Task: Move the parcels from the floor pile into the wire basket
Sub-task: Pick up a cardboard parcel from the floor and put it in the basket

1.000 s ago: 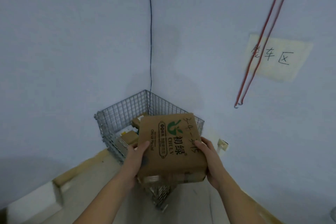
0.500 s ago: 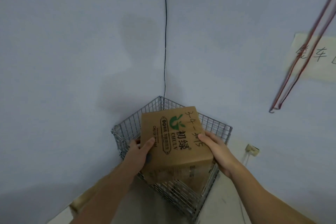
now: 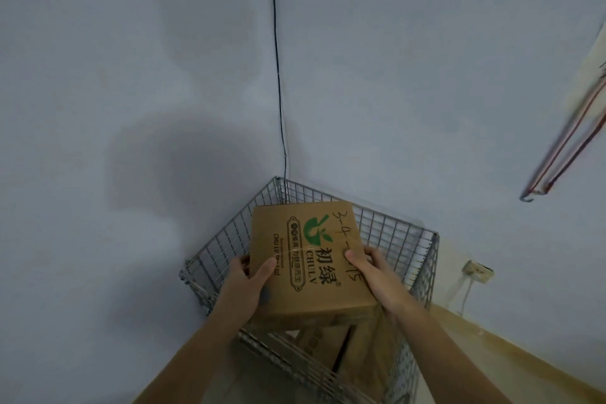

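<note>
Holding a cardboard box (image 3: 311, 259) with both hands, I see it above the open top of the wire basket (image 3: 406, 236), which stands in the corner where two pale walls meet. My left hand (image 3: 244, 284) grips the left edge of the box, with the thumb lying on the printed top face and the other fingers hidden under the side. My right hand (image 3: 377, 272) grips the right edge in the same way, thumb on top near the handwritten numbers, fingers curled down the side. The box is tilted a little, its far edge higher than the near edge. On its top face there is a green leaf logo, Chinese characters and the word CHULV, and a strip of clear tape runs across it.

Inside the basket, under the held box, other brown parcels (image 3: 331, 344) lie already; I cannot tell how many they are. A thin black cable (image 3: 278, 75) runs down the corner of the walls and goes behind the basket. On the right wall a red looped cord (image 3: 564, 154) hangs, blurred, and lower a small wall socket (image 3: 477, 270) is just beside the basket. A tan skirting strip (image 3: 511, 351) runs along the bottom of the right wall.
</note>
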Action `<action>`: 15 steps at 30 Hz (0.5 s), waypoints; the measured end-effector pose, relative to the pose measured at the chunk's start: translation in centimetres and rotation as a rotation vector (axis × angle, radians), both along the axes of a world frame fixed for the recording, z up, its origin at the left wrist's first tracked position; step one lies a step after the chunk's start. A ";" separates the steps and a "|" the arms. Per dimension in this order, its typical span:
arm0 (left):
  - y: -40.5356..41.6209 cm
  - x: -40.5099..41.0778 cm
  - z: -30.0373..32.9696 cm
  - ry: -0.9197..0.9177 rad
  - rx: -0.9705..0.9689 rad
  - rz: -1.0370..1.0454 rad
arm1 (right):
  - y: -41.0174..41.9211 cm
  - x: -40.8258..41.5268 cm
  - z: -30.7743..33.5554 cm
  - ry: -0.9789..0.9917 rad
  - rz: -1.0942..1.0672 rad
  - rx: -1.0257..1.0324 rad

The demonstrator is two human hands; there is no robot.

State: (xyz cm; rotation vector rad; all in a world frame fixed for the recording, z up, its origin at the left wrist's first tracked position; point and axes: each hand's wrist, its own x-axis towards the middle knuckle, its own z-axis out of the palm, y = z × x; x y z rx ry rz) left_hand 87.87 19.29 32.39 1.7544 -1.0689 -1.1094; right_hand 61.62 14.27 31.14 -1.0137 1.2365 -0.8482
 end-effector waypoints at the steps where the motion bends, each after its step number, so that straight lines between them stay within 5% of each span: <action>1: -1.5 0.7 0.0 -0.007 0.008 -0.006 | -1.2 0.8 -0.3 -0.004 -0.007 0.005; 11: -17.9 3.7 -3.9 0.234 0.194 -0.171 | -9.1 -0.6 -3.6 -0.019 -0.293 0.049; 15: -25.7 1.3 -7.8 0.344 0.293 -0.267 | -11.7 -2.6 -6.7 -0.092 -0.322 0.262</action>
